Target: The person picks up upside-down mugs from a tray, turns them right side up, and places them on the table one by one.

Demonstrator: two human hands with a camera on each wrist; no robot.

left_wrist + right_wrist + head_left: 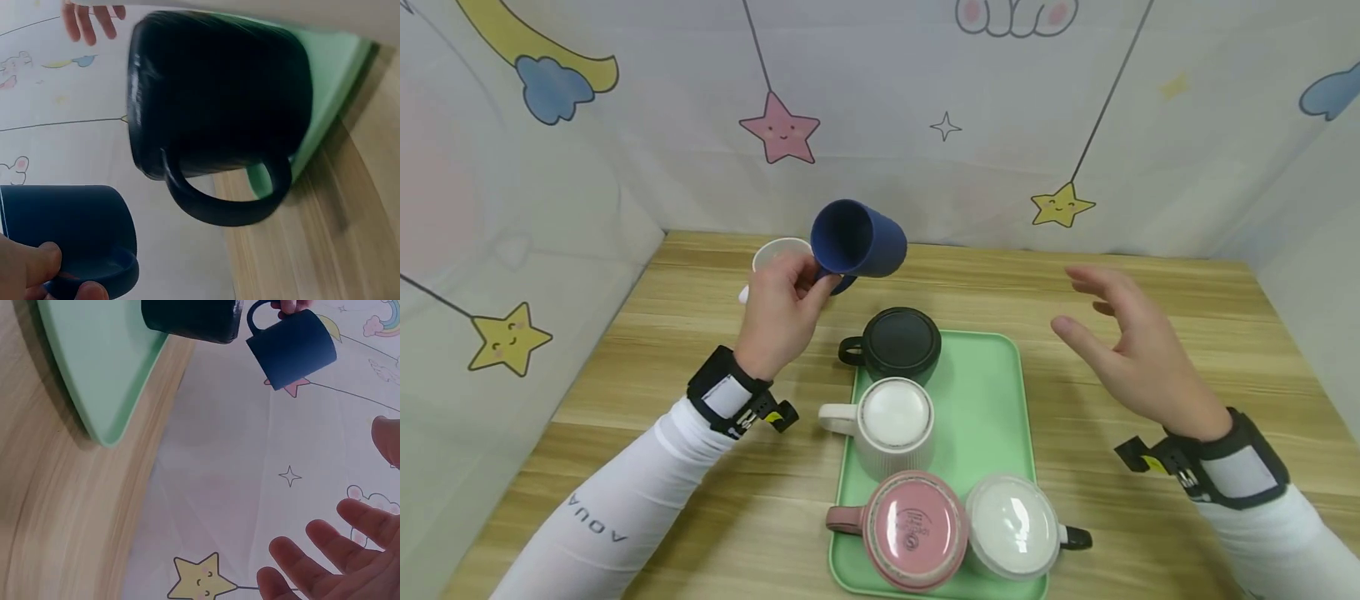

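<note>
My left hand (784, 308) grips the handle of a dark blue mug (880, 242) in the air, tilted on its side with its mouth toward me. In the left wrist view thumb and fingers pinch the handle of that blue mug (75, 219). Beyond the left hand a white mug (781, 247) stands upright on the table, partly hidden. My right hand (1138, 358) hovers right of the tray, fingers spread and holding nothing. A black mug (901, 342) sits upside down at the back left of the green tray (988, 392), the nearest thing below the blue mug.
Also upside down on the tray are a ribbed white mug (895, 425), a pink mug (916, 533) and a white mug with a black-tipped handle (1013, 525). The wooden table (700, 292) meets a printed cloth backdrop (925, 192) behind.
</note>
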